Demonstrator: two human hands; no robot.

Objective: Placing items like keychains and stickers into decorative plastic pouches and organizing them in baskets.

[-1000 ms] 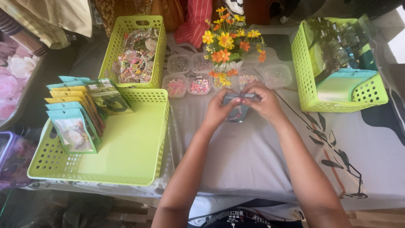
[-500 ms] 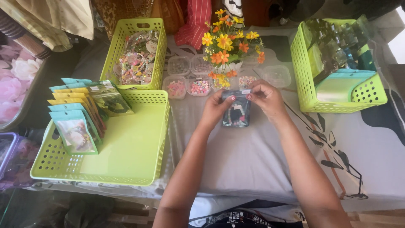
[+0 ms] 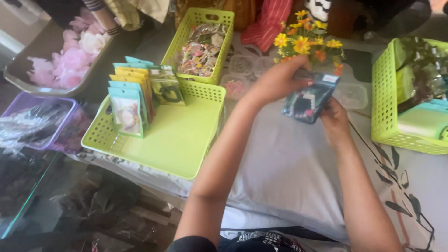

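Head view. Both hands hold a small dark pouch in the air above the cloth-covered bench: the left hand pinches its upper edge, the right hand grips its lower corner. The pouch hangs tilted, well apart from the large green basket, where similar packets stand in a row at the back left. A judgement: a firm pinch along the edges, keeping the pouch flat, should steady the contents while it is handled.
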